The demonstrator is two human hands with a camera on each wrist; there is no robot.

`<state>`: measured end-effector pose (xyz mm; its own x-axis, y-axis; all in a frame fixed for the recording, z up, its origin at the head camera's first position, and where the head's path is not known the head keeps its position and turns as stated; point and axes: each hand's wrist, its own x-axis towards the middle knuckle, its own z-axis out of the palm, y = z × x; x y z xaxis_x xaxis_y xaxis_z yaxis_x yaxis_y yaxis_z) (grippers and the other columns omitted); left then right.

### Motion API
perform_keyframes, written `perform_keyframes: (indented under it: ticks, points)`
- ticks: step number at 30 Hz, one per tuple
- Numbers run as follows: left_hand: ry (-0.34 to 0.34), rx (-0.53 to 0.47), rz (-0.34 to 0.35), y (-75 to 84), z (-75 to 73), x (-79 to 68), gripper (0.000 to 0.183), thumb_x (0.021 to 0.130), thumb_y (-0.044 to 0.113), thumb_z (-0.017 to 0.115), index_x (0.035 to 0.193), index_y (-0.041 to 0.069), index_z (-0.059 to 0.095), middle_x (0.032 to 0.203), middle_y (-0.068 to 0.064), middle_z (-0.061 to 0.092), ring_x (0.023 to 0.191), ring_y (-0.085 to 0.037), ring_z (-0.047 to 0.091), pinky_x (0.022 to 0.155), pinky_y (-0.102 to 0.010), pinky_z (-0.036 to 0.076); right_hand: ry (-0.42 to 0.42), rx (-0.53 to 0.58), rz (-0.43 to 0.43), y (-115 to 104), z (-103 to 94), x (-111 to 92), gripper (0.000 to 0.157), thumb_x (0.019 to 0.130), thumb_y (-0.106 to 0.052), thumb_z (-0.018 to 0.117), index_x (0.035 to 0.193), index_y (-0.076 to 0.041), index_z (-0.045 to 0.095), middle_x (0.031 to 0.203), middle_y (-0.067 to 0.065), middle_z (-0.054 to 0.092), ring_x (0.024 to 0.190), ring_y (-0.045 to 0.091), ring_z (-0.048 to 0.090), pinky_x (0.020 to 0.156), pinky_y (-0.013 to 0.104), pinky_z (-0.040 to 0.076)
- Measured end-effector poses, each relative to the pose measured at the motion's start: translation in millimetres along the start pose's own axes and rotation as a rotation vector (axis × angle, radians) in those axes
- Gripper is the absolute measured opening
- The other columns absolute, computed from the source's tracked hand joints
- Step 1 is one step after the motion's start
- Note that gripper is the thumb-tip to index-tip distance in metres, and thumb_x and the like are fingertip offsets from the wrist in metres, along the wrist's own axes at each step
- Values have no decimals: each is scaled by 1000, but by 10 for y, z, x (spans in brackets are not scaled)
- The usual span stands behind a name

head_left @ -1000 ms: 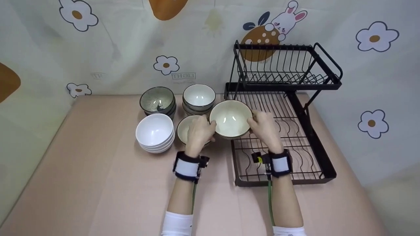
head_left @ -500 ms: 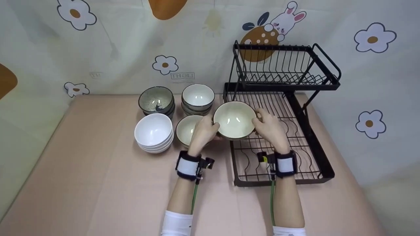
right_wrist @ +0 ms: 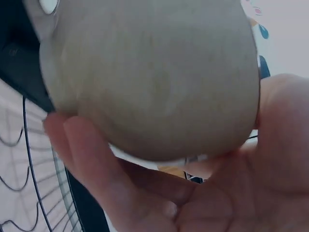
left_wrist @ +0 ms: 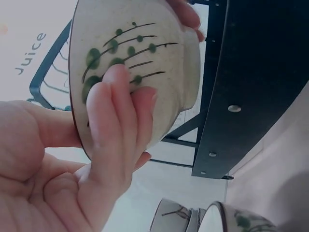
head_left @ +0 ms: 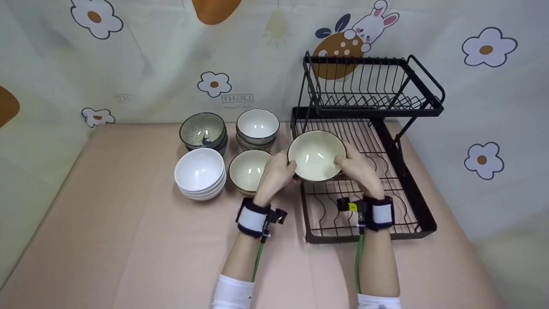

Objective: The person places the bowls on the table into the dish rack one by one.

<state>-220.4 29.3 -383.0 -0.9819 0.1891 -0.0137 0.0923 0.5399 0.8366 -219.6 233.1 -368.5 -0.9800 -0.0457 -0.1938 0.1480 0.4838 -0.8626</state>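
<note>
Both hands hold a cream bowl (head_left: pixel 316 155) with a dark rim, its mouth tipped toward the head camera, over the left part of the black dish rack (head_left: pixel 305 206). My left hand (head_left: pixel 276 174) grips its left side, thumb at the rim and fingers spread under the outer wall; the left wrist view shows green leaf sprigs painted on that wall (left_wrist: pixel 145 53). On the opposite side my right hand (head_left: pixel 360 169) grips the rim with the thumb, its fingers (right_wrist: pixel 91 150) curled beneath the bowl. A second cream bowl (head_left: pixel 248 169) stands on the table, partly behind my left hand.
Left of the rack stand a stack of white bowls (head_left: pixel 200 171), a stack of grey-green bowls (head_left: pixel 203 131) and a stack of dark-rimmed pale bowls (head_left: pixel 257 124). The rack's upper tier (head_left: pixel 373 112) overhangs its back part. A patterned curtain (head_left: pixel 163 56) hangs behind.
Both hands have carried the cream bowl to the right, from beside the second cream bowl to over the rack's left side. The stacks and rack stay in place.
</note>
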Motion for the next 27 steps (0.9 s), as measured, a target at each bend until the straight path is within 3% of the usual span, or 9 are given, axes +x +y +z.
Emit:
perform_keyframes:
  ticks: [3, 9, 14, 19, 23, 27]
  points:
    - [4, 6, 15, 18, 31, -8, 21, 94, 8, 45, 104, -6, 57, 88, -20, 71, 64, -26, 72, 44, -16, 41, -27, 96, 14, 10, -11, 1, 74, 84, -1, 40, 152, -14, 17, 153, 22, 26, 129, 43, 41, 95, 49, 50]
    - [4, 31, 49, 68, 91, -25, 21, 95, 8, 46, 85, -3, 61, 75, -18, 71, 61, -25, 71, 40, -15, 35, -112, 272, 29, 56, -72, 15, 80, 81, 3, 37, 153, -20, 11, 151, 23, 21, 114, 43, 48, 78, 39, 58]
    - [-26, 15, 51, 88, 180, -32, 20, 96, 14, 48, 96, -4, 57, 78, -17, 69, 61, -26, 71, 43, -16, 40, -142, 332, 36, 125, -154, 14, 79, 83, 1, 35, 154, -21, 5, 149, 25, 20, 108, 37, 51, 79, 36, 57]
    - [-62, 31, 27, 92, 260, -29, 34, 98, 26, 50, 109, -5, 55, 71, -12, 68, 60, -25, 71, 45, -20, 46, -109, 326, 45, 167, -226, 18, 79, 82, -1, 33, 154, -20, 6, 146, 27, 24, 97, 29, 57, 74, 34, 58]
    - [-31, 182, 81, 66, 284, -31, 48, 96, 38, 52, 114, -6, 57, 67, -9, 66, 58, -23, 66, 54, -27, 51, -45, 283, 70, 185, -283, 28, 82, 82, -2, 34, 154, -22, 2, 150, 25, 20, 94, 26, 55, 70, 31, 58]
    - [63, 411, 119, 9, 344, -31, 49, 92, 42, 56, 100, -6, 65, 74, -15, 66, 67, -28, 66, 63, -36, 56, 33, 256, 72, 199, -338, 28, 83, 82, -1, 36, 154, -23, -1, 156, 20, 12, 97, 25, 48, 69, 27, 56]
